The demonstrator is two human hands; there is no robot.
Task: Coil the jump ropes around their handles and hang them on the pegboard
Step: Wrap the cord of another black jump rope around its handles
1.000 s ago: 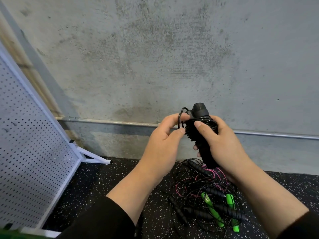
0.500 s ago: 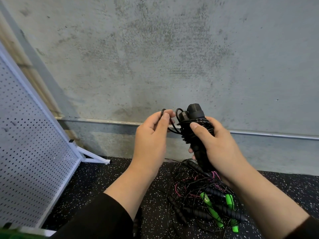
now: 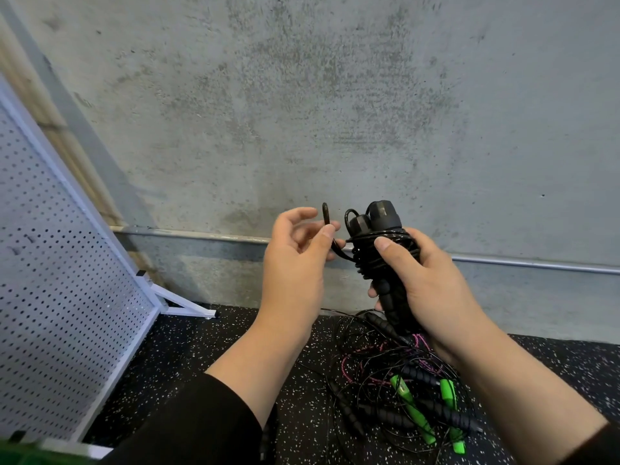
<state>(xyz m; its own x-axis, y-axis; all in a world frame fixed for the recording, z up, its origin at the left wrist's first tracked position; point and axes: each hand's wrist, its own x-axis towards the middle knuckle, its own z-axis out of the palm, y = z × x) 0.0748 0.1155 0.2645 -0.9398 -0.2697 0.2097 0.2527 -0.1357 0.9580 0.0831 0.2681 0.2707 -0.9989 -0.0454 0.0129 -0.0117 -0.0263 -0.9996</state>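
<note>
While my right hand [image 3: 432, 280] grips the two black handles [image 3: 382, 226] upright, fingers and thumb curled round the rope coils [image 3: 379, 250] wound on them, my left hand [image 3: 295, 260] pinches the loose rope end [image 3: 327, 218] between thumb and forefinger, just left of the handles. The other left fingers are loosely curled and hold nothing. The end loops up above the pinch and runs right to the coils. The bundle is held in the air before the concrete wall [image 3: 335, 112]. Below it, on the speckled floor [image 3: 201, 350], lies a tangle of ropes [image 3: 396, 387] with black, green and pink parts. The pegboard [image 3: 50, 297] leans at far left, well apart from both hands.
</note>
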